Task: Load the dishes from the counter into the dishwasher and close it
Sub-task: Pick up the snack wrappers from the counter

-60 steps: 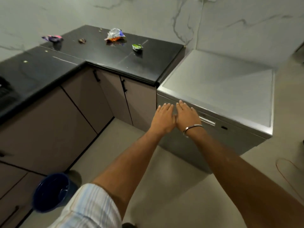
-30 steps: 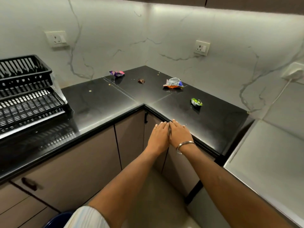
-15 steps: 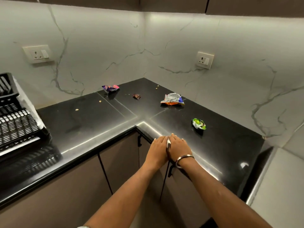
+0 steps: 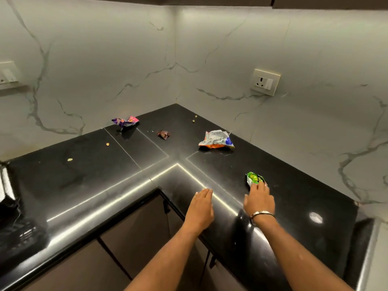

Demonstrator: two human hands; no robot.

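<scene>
So here's the awkward part: the job is loading dishes into the dishwasher, and from where I'm standing I can't see a single dish on this black counter (image 4: 88, 177), and the dishwasher itself isn't in shot either. What's actually lying here is snack trash: a green wrapper (image 4: 254, 178), a silver and orange packet (image 4: 216, 140) further back, a small brown wrapper (image 4: 163, 134) and a purple one (image 4: 125, 121) near the corner, plus a few crumbs. My right hand (image 4: 259, 200) is flat with the fingers straight, fingertips right at the near edge of the green wrapper, not gripping it. My left hand (image 4: 200, 208) is flat and relaxed too, held over the inner corner of the counter edge, holding nothing. If I'm picking that wrapper up, my take is pinch it from the near edge with thumb and two fingers instead of pawing at it, since crinkly foil on polished stone will probably just skate away. Left hand could block it from behind. Honestly I'd guess the dishes are somewhere off to the side.
</scene>
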